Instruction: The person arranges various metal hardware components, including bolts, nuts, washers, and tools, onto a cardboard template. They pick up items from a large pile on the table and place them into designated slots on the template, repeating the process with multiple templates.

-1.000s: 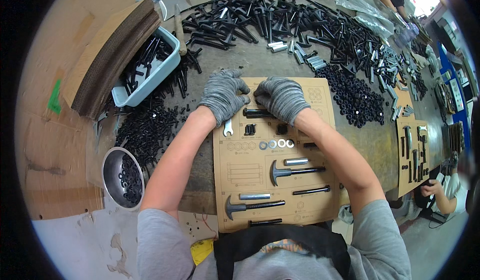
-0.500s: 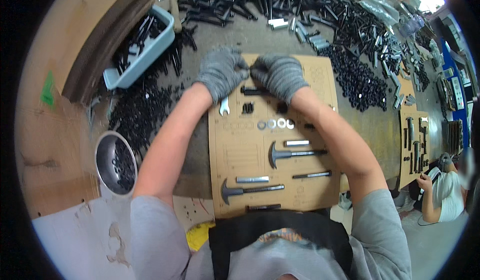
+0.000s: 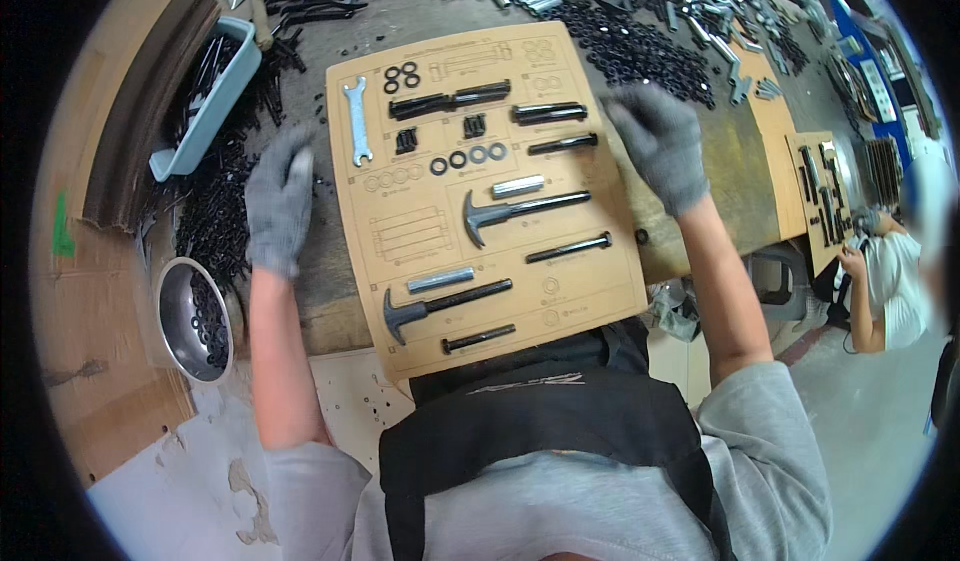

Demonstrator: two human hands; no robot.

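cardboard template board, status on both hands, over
Left hand flat on table beside board. Right hand at its right edge. Both empty. Parts seated, nothing blocking.

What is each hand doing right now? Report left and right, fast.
Left hand: open, palm down on loose black parts beside the cardboard template, holding nothing.
Right hand: open at the template's right edge, holding nothing.

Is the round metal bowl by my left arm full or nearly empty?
Nearly empty. The metal bowl shows mostly bare shiny bottom, with only a small heap of black rings along its right side.
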